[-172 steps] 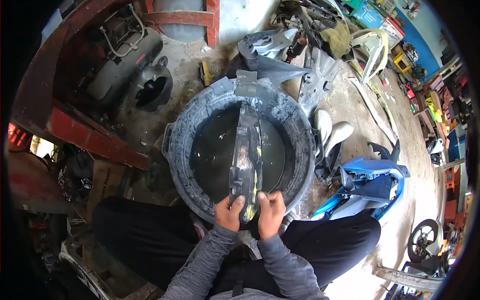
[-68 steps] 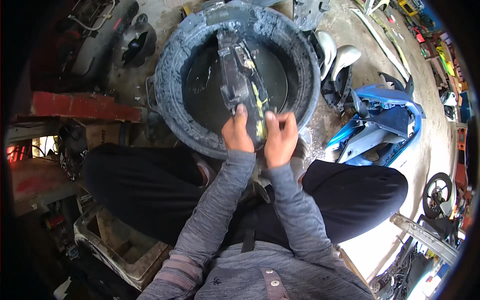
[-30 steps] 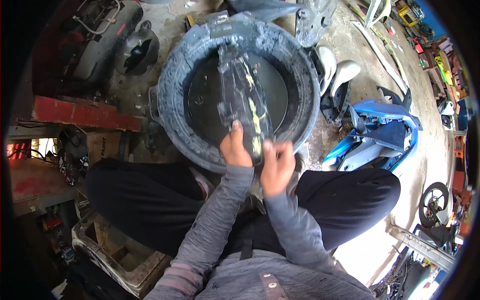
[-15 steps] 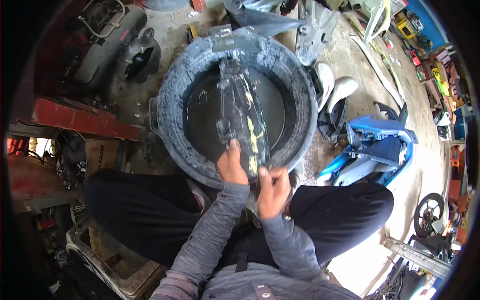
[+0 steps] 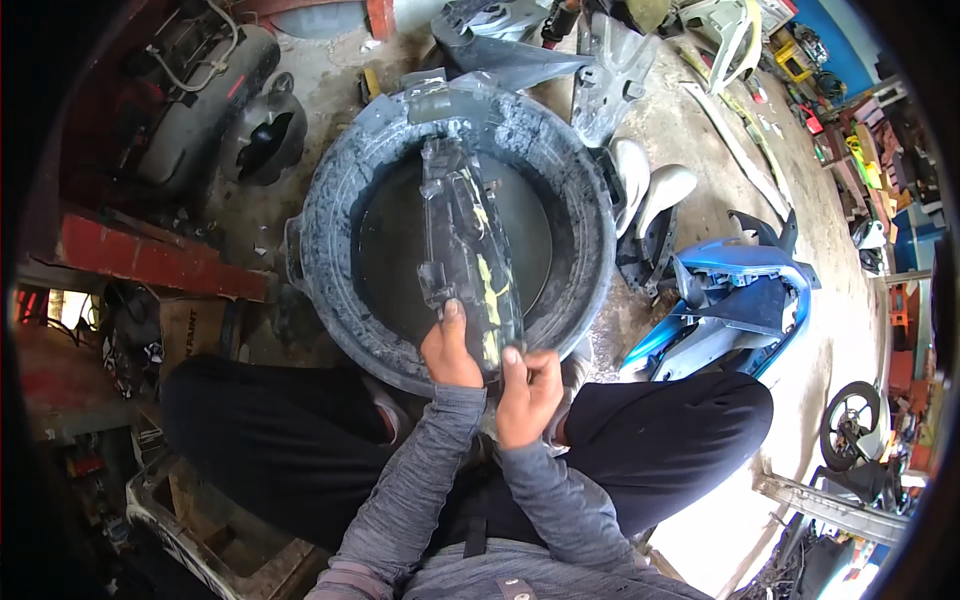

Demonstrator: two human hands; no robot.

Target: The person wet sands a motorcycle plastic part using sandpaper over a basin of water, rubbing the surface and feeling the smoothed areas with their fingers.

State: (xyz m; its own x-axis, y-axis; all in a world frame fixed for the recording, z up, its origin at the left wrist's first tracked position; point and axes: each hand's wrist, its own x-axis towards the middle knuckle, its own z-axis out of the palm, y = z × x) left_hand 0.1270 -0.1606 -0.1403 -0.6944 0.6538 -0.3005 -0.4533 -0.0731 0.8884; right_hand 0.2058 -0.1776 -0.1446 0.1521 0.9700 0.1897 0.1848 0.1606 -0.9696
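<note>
A long dark plastic motorcycle body panel (image 5: 462,235), with clips along its left edge and pale yellow patches down its face, lies across a big round grey tub (image 5: 330,215). Murky liquid (image 5: 390,235) stands in the bottom of the tub. My left hand (image 5: 452,352) is closed on the panel's near left side, thumb on top. At the near right corner, my right hand (image 5: 528,393) pinches the panel's edge between thumb and bent fingers. The fingers under the panel are hidden, as is anything else they may hold.
Blue motorcycle bodywork (image 5: 730,310) lies on the floor to the right, near pale rounded parts (image 5: 665,190). Grey fairing pieces (image 5: 500,55) lie beyond the tub. A red metal beam (image 5: 160,250) and a dark tank (image 5: 220,110) stand left. My crossed legs (image 5: 280,430) flank the tub's near side.
The whole view has shifted slightly, so the tub and surroundings appear a little further left. Both hands keep their hold on the panel, whose near end sits slightly lower in the picture.
</note>
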